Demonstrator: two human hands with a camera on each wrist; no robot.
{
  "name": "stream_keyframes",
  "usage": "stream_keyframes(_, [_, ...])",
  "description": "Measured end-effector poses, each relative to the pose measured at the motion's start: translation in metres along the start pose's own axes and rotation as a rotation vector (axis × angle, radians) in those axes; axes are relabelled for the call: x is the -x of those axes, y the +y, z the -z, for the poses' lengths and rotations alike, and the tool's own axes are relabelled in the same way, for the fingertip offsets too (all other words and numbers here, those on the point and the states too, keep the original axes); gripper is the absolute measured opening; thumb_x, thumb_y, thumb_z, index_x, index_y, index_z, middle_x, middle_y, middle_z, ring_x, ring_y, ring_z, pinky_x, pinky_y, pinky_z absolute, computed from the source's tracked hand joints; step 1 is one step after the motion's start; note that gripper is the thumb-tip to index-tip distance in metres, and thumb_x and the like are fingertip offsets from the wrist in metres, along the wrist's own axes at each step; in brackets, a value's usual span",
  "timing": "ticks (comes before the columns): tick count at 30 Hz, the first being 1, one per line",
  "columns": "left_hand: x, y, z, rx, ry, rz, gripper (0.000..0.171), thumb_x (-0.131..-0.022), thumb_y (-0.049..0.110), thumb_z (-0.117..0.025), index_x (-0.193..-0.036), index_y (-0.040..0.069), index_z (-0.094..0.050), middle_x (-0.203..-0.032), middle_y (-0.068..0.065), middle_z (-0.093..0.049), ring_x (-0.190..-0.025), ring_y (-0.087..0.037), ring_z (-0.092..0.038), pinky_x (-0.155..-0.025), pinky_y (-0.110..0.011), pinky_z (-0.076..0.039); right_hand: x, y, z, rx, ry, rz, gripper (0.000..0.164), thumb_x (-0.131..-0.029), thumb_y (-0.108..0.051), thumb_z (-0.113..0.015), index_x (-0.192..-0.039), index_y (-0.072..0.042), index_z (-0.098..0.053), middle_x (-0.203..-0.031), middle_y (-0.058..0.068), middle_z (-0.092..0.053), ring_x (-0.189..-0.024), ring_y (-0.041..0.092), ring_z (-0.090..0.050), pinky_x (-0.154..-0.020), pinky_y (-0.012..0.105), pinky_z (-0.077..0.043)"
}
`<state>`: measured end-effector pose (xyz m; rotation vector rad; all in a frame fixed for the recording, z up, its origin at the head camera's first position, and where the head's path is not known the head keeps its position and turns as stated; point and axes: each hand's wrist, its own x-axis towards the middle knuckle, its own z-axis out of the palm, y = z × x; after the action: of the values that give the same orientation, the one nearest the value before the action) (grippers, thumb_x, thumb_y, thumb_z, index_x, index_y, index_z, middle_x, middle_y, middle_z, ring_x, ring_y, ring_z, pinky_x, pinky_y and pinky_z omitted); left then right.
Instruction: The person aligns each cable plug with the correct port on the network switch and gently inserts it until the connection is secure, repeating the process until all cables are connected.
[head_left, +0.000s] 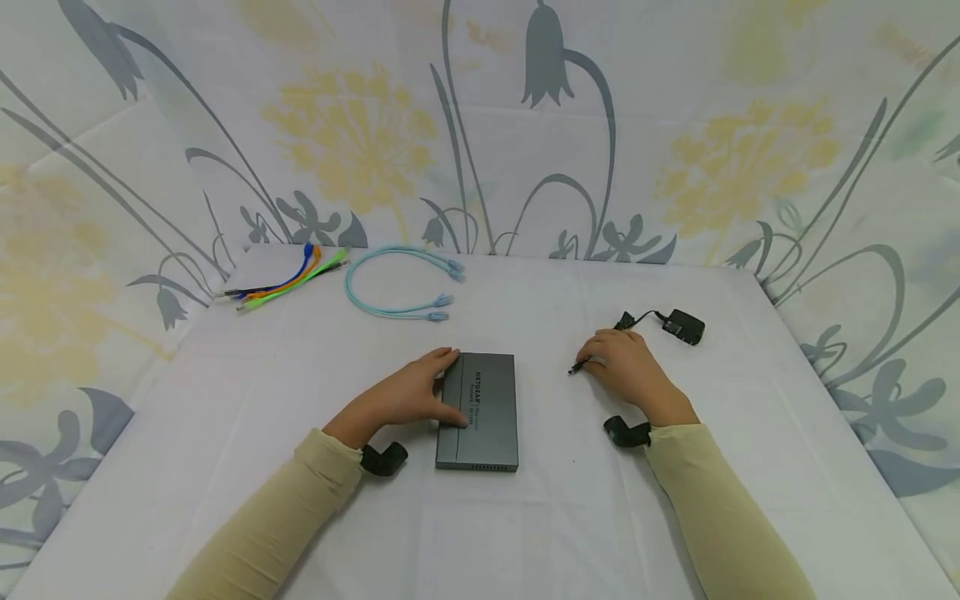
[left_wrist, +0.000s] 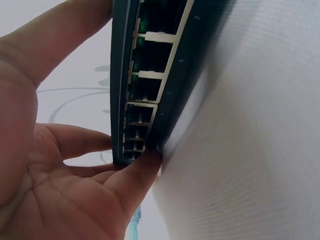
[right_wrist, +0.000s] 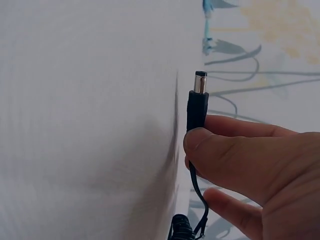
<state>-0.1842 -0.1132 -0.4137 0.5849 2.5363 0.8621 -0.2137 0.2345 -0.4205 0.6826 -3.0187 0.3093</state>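
A dark grey NETGEAR network switch (head_left: 487, 417) sits flat-faced in front of me, its label upward. My left hand (head_left: 408, 396) grips its left side, thumb on the top face and fingers at the far corner. In the left wrist view, a row of ports (left_wrist: 152, 60) runs along the switch's side facing the palm. My right hand (head_left: 626, 367), to the right of the switch, pinches the black barrel plug (right_wrist: 197, 107) of a power adapter cord between thumb and fingers. The metal tip points away from the hand. Behind that hand lies the black power adapter (head_left: 683, 327).
Two light-blue network cables (head_left: 375, 313) lie curved at the back middle of the white table (head_left: 247, 433). A bunch of coloured cables (head_left: 288, 279), blue, orange, green and black, lies at the back left. A patterned cloth (head_left: 495, 167) rises behind the table.
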Motion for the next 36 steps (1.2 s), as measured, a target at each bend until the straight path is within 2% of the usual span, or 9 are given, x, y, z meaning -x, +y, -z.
stream_keyframes(12, [0.0,0.002,-0.003,0.017,0.02,0.006,0.114,-0.071,0.048,-0.083,-0.155,0.006,-0.018,-0.158,-0.017,-0.02,-0.143,-0.031,-0.031,-0.113,-0.047,-0.034,-0.007,-0.01,-0.001,-0.032,-0.015,0.017,0.014,-0.091,-0.015,-0.067,-0.103,-0.015,-0.074,-0.106,0.003,-0.073,-0.108,0.027,-0.064,-0.108,0.056,-0.031])
stream_keyframes(16, [0.0,0.001,-0.003,0.019,0.026,0.002,0.115,-0.071,0.049,-0.083,-0.155,0.007,-0.018,-0.159,-0.016,-0.018,-0.145,-0.033,-0.028,-0.113,-0.049,-0.034,-0.012,-0.015,-0.003,-0.032,-0.022,0.043,0.014,-0.091,-0.015,-0.066,-0.103,-0.015,-0.074,-0.105,0.002,-0.073,-0.106,0.025,-0.065,-0.108,0.056,-0.032])
stream_keyframes(23, [-0.002,0.0,-0.003,0.017,0.015,-0.014,0.114,-0.072,0.048,-0.083,-0.155,0.006,-0.017,-0.163,-0.012,-0.012,-0.149,-0.032,-0.017,-0.116,-0.05,-0.029,-0.017,-0.024,-0.002,-0.085,-0.046,0.041,0.014,-0.093,-0.013,-0.064,-0.104,-0.012,-0.073,-0.102,0.003,-0.071,-0.099,0.025,-0.064,-0.092,0.042,-0.05])
stream_keyframes(36, [-0.003,-0.003,-0.004,0.018,0.025,-0.018,0.113,-0.072,0.048,-0.083,-0.156,0.008,-0.017,-0.161,-0.014,-0.016,-0.147,-0.032,-0.024,-0.114,-0.049,-0.032,-0.021,-0.032,-0.006,-0.055,-0.008,0.096,0.014,-0.092,-0.012,-0.065,-0.103,-0.011,-0.074,-0.096,0.002,-0.069,-0.092,0.022,-0.066,-0.086,0.039,-0.052])
